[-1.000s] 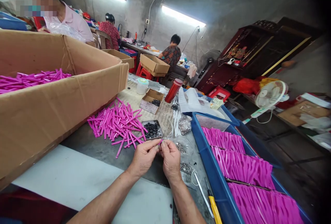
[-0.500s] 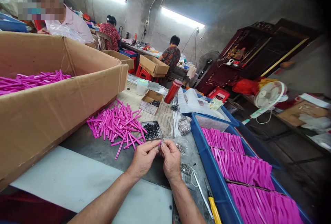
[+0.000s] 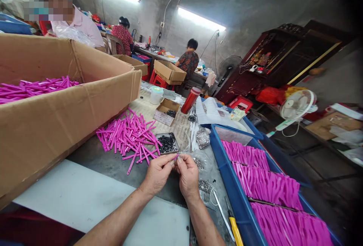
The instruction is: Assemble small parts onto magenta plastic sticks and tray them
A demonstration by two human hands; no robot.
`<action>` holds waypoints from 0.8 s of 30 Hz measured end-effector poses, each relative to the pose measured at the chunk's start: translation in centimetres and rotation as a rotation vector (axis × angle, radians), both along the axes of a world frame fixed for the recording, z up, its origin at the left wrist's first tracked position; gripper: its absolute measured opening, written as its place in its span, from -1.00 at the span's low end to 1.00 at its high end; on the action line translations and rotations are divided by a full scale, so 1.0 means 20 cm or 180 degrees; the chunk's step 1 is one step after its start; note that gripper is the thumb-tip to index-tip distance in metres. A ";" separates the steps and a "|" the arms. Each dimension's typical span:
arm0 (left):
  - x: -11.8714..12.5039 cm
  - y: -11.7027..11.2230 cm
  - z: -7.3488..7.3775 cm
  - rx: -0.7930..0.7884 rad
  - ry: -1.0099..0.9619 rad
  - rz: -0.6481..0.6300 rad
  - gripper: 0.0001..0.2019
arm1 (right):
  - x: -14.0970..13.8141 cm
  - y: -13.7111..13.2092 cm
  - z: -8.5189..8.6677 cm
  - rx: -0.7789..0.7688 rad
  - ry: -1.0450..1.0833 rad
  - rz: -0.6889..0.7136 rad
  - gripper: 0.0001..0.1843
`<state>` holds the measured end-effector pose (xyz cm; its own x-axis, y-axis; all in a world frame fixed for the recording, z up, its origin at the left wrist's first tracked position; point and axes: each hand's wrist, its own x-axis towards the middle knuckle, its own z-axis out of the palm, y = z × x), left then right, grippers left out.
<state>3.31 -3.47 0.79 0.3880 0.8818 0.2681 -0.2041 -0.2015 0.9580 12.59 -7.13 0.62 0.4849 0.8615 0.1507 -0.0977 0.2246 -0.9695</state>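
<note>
My left hand [image 3: 157,174] and my right hand [image 3: 188,176] meet at the fingertips over the worktable. Both are closed in a pinch on a slim purple plastic stick [image 3: 177,156], of which only a small bit shows between the fingers. Just beyond them a shallow tray [image 3: 178,150] contains small black pin-like parts [image 3: 167,142]. Left of the tray lies a loose pile of purple sticks [image 3: 129,136]. Small metal parts [image 3: 198,162] lie in clear plastic to the right of my right hand.
A large cardboard box [image 3: 65,121] with purple sticks stands at the left. On the right is a blue crate [image 3: 245,215] with rows of purple pieces. A yellow-handled screwdriver [image 3: 235,231], a red flask [image 3: 191,100] and a small cardboard box [image 3: 163,117] share the table. People sit beyond.
The view has shifted very slightly. Both hands stay pinched together at the same place, and nothing else has visibly moved on the table.
</note>
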 end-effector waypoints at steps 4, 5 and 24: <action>0.00 0.00 0.00 0.0030 -0.0016 0.0003 -0.73 | 0.00 0.00 0.00 -0.0001 -0.0018 0.0005 -0.83; 0.00 0.00 0.01 0.0033 -0.0027 0.0002 -0.74 | 0.00 0.00 0.00 0.0006 -0.0003 0.0021 -0.82; 0.00 -0.01 0.00 -0.0039 -0.0027 -0.0056 -0.74 | 0.00 0.01 0.00 0.0034 0.0049 -0.0006 -0.77</action>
